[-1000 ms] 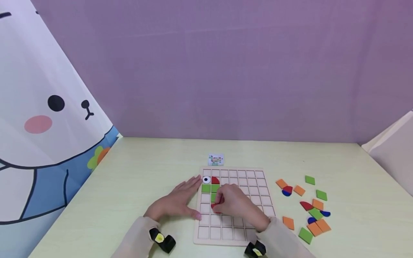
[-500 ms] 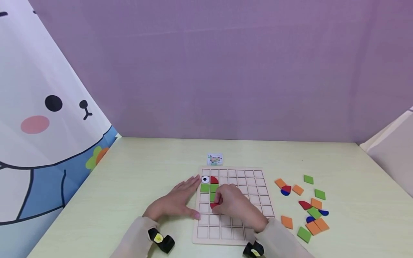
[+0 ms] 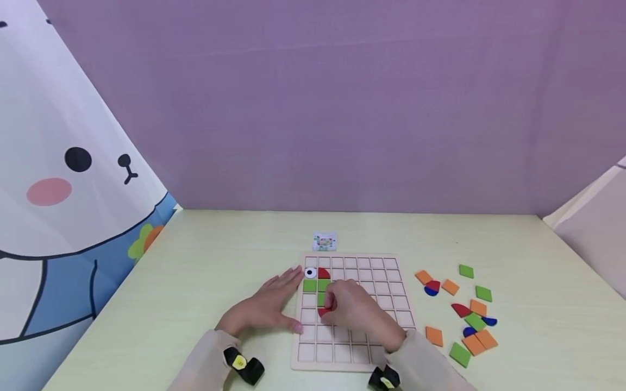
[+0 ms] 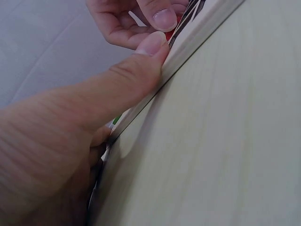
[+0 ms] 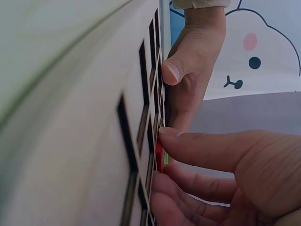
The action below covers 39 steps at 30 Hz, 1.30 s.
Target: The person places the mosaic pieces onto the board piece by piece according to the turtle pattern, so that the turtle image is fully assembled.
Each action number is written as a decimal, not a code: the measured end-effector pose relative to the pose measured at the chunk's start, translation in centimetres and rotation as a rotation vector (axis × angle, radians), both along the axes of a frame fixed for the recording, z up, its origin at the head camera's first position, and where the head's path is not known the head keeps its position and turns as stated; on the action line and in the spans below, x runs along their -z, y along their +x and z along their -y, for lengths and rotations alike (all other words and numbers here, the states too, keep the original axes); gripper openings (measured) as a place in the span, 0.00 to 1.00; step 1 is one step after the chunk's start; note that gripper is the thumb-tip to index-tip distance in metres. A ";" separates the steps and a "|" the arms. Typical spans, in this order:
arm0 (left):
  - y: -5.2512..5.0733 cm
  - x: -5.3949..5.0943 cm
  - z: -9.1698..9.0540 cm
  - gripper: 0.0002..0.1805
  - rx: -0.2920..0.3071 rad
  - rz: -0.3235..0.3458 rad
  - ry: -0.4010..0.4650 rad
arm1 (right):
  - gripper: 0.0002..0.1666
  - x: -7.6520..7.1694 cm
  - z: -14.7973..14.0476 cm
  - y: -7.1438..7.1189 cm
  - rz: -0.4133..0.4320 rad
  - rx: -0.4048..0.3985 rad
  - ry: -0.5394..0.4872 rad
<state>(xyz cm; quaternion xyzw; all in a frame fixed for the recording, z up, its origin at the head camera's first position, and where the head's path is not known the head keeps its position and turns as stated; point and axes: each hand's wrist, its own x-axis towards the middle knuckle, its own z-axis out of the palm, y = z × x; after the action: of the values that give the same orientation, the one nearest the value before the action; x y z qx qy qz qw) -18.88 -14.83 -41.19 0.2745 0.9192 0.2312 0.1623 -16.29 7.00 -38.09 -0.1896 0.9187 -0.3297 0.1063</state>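
Observation:
A pale wooden grid board (image 3: 339,353) lies on the table. My right hand (image 3: 354,307) reaches over it, thumb and fingers pinching a red tile (image 3: 323,312) at a cell in the second column. That tile shows a curved edge, and its right part is hidden by the fingers; in the right wrist view it is a thin red sliver (image 5: 159,153). Along the board's left edge rests my left hand (image 3: 266,304), fingers extended, thumb (image 4: 141,61) touching the rim. Set in the grid are an eye tile (image 3: 310,273), a red quarter-round tile (image 3: 323,273) and green square tiles (image 3: 310,285).
Loose tiles lie to the right of the board: orange squares (image 3: 433,335), green squares (image 3: 460,354), red (image 3: 461,310) and blue (image 3: 489,321) rounded ones, some overlapping. A small printed card (image 3: 325,241) lies behind the board. A purple backdrop (image 3: 362,108) stands behind the table.
The whole head view has shifted slightly. Both hands keep their places on the board, and the right fingers stay at the red tile.

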 end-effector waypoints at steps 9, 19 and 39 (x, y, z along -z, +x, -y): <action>0.0 0.1 0.1 0.62 0.012 -0.002 0.016 | 0.13 -0.5 -1.1 -0.1 -0.045 0.000 0.005; 0.1 0.0 0.0 0.62 0.007 0.000 0.025 | 0.12 -0.9 -3.7 -0.1 -0.054 0.109 0.072; 0.0 0.1 0.0 0.62 -0.005 0.005 0.021 | 0.07 -1.2 -11.0 -0.5 -0.076 0.202 0.132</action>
<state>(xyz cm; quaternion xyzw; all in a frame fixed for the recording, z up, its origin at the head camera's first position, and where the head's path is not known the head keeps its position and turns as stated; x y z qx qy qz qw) -18.92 -14.85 -41.31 0.2733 0.9170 0.2421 0.1608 -16.81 17.99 -36.93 -0.1012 0.9563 -0.2699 0.0498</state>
